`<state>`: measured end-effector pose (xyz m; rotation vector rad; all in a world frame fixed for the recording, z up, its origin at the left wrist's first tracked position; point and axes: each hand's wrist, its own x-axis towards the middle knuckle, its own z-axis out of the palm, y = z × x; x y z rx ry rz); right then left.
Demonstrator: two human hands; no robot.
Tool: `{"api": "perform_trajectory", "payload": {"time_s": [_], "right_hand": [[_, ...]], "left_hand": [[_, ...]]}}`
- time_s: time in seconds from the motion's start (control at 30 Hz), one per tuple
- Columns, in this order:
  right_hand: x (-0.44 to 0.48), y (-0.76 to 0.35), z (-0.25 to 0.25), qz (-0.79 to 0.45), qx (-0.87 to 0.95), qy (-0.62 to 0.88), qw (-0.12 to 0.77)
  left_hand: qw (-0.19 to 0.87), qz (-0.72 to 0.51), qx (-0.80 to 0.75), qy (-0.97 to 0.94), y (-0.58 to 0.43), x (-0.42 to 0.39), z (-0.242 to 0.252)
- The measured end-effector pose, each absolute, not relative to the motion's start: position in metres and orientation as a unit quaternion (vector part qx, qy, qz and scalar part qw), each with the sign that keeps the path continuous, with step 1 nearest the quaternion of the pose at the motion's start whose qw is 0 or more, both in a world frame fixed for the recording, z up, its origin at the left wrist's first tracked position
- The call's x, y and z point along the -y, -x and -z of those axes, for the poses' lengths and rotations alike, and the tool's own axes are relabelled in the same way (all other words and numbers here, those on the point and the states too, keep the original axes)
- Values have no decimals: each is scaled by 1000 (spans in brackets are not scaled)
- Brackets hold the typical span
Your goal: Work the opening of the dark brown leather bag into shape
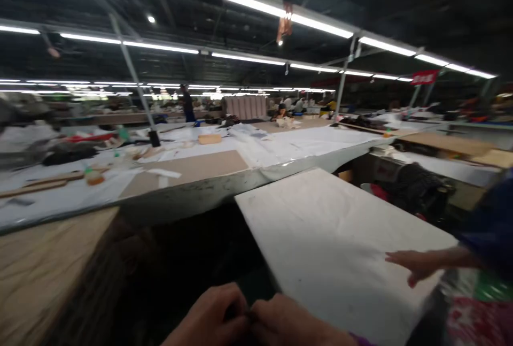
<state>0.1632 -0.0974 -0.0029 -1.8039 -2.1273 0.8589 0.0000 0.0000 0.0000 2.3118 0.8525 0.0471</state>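
A: Where's the white sheet [340,239] versus the hands?
B: It starts at about 1 o'clock from both hands and runs up and right across a tilted board. Its near left edge passes just beside the right hand [286,324]. Dark fabric [192,260] sits at 11–12 o'clock from the hands, under and ahead of them.

A: Hand state?
B: Left hand [212,322] and right hand are curled and pressed together at the bottom edge, knuckles up, fingertips meeting at about the middle. They seem to pinch something small and dark between them (too blurred to name). How far the fingers are apart underneath, I cannot tell.

A: Anyone else?
B: One co-worker's hand [414,267] comes in at 3 o'clock, fingers spread, lying flat on the sheet near its right edge; a dark blue sleeve [491,228] behind it.

A: Counts?
B: Two own hands, one other hand, one white sheet in hand's reach. One long cutting table [192,185] at 12 o'clock with a brown paper piece [188,169] on it. Blurred people far back, count unclear.
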Motion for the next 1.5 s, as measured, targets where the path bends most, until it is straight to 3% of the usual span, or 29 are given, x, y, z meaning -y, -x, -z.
{"api": "perform_trajectory", "payload": {"time_s": [0.13, 0.6, 0.97, 1.5], "right_hand": [[97, -168, 8, -325, 719, 600, 136], [90, -165, 19, -368, 704, 590, 146], [93, -172, 16, -380, 688, 600, 148], [94, -175, 21, -400, 682, 584, 186]], "left_hand": [[347, -44, -264, -899, 5, -4, 3], [251, -31, -326, -911, 13, 1, 5], [397, -87, -311, -859, 38, -21, 4], [298, -90, -424, -850, 23, -3, 3]]}}
